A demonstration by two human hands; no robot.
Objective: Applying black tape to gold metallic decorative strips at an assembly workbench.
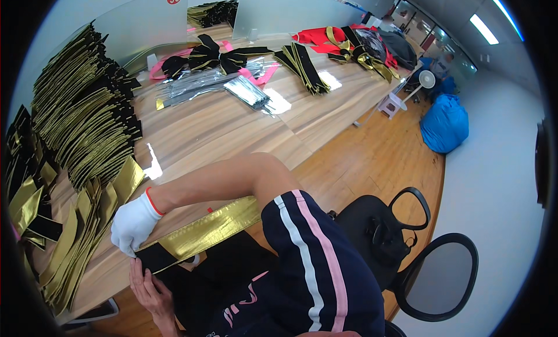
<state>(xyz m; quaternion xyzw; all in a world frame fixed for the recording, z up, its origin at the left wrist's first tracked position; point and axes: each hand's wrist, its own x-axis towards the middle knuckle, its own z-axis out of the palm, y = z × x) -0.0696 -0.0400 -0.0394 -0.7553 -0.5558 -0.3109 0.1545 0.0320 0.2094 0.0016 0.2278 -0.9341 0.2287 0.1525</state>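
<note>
The right hand (135, 222), in a white knit glove, is pinched shut on the black end of a long gold foil ribbon strip (200, 232) at the front edge of the wooden worktable (232, 133). The strip runs rightward from the glove across the lap. The bare left hand (148, 290) lies just below, fingertips touching the strip's black end; whether it grips cannot be told. Cut gold and black ribbon pieces (75, 238) lie piled just left of the glove.

A gold ribbon strip (203, 231) with a black end (156, 257) is held at the near edge of the wooden table, stretched slantwise from lower left to upper right. Its shiny, crinkled gold face is turned up; the black end is pinched flat between 2 hands.
</note>
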